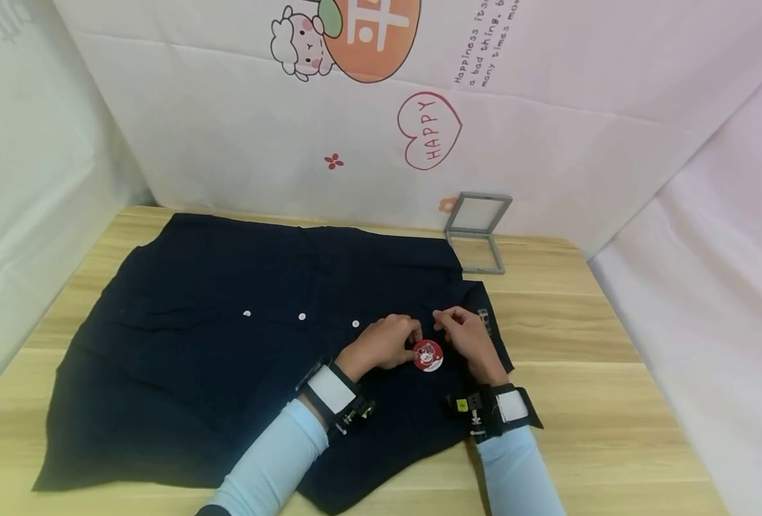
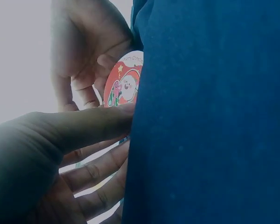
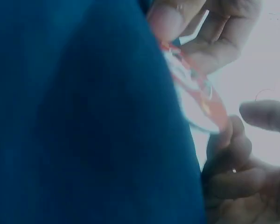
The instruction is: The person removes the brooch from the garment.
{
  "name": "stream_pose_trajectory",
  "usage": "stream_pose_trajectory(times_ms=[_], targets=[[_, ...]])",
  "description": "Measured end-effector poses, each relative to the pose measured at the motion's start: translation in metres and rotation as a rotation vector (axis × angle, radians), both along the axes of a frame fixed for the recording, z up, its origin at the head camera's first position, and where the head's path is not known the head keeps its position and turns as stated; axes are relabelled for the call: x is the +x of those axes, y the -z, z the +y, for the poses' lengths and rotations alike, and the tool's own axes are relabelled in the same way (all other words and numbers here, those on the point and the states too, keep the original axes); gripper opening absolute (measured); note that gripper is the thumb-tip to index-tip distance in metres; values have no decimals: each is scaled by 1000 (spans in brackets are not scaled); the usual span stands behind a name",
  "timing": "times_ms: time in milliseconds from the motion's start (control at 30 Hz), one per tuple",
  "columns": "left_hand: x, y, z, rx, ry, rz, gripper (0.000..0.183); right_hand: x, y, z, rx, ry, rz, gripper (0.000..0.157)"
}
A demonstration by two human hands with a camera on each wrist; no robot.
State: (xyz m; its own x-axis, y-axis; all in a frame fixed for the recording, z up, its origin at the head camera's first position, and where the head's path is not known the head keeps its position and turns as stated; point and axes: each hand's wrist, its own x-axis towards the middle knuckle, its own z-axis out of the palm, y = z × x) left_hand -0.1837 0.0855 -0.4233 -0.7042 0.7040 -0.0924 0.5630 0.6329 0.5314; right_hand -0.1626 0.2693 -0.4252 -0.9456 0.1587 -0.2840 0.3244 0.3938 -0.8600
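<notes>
A dark navy shirt lies spread out, white buttons up, its collar toward the right. On its front is a round red pin badge with a cartoon figure. My left hand pinches the badge at its left edge; in the left wrist view the thumb presses on its printed face. My right hand is just right of the badge, fingers loosely bent. The right wrist view shows its thumb apart from the fingers, which are right at the badge's rim. The badge's back is hidden.
A grey-framed clear case stands unfolded at the table's back edge, beyond the collar. The wood-grain table shows around the shirt. White printed cloth hangs behind and along both sides.
</notes>
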Motion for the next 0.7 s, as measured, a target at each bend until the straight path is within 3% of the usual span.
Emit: stream_pose_trajectory(times_ms=[200,367,533,700], targets=[[1,0,0,-3,-15,-12,22,4,-8,6,92,-176,-114,40],[1,1,2,0,-18,-9,21,7,-10,12,93,-215,-187,43],[1,0,2,3,-17,-6,20,8,-11,18,140,-303,-199,40],[0,1,1,0,-24,-6,18,8,-12,23,162,-488,-170,27]])
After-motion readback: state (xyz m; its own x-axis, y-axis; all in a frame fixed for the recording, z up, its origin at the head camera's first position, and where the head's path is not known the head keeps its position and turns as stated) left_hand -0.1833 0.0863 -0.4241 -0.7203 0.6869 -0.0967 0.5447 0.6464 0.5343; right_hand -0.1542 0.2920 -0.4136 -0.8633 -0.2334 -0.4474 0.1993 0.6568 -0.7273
